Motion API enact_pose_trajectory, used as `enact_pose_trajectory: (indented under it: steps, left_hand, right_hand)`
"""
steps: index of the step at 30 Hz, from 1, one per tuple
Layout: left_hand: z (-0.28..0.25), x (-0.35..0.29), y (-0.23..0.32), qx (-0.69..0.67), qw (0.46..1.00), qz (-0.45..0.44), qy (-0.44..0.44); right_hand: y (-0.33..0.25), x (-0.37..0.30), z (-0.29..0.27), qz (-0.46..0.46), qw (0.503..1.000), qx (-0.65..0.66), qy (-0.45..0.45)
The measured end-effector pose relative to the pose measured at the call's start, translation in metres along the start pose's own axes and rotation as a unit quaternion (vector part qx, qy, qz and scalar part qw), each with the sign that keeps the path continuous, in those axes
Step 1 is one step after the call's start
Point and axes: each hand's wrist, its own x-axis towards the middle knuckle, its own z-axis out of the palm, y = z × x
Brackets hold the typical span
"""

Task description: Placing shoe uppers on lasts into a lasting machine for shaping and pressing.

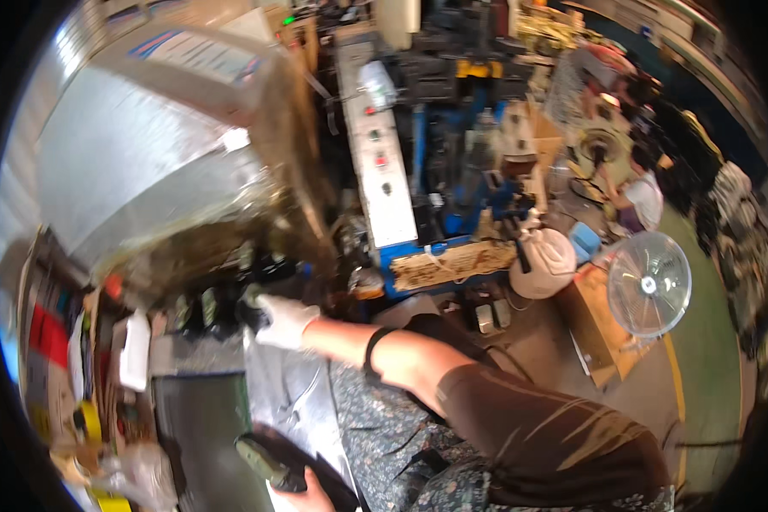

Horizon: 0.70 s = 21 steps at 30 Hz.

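Note:
My right hand, in a white glove, reaches across to the left with its fingers closed on a dark green and black shoe. That shoe is at the opening below a large metal hood. Other dark shoes stand in a row just left of it. Near the lower edge, my left hand grips another green and black shoe over a shiny metal surface. Only part of this hand shows, with bare fingers; motion blurs the picture.
The silvery machine hood rises at the far left. A dark belt-like surface lies beside the metal sheet. Ahead stands a white control panel with buttons. On the right are a white jug, a fan, a cardboard box and a seated person.

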Motion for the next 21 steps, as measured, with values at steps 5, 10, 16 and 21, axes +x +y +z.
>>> enact_pose_trajectory:
  steps: [5,10,16,21]
  left_hand:
    - [-0.010,0.007,0.011,-0.150,0.988,-0.001,-0.034]
    - [0.017,0.000,0.013,-0.343,0.938,0.018,-0.046]
    - [0.056,-0.025,0.090,-0.710,0.662,0.014,-0.241]
    - [0.066,-0.051,0.081,-0.261,0.861,0.114,-0.421]
  right_hand:
    - [-0.009,-0.116,0.034,0.016,0.966,0.109,-0.235]
    - [-0.027,-0.219,0.003,0.072,0.814,0.411,-0.405]
    - [-0.041,-0.231,-0.111,0.189,0.677,0.663,-0.255]
    - [-0.020,-0.248,-0.253,0.242,0.810,0.532,-0.046]
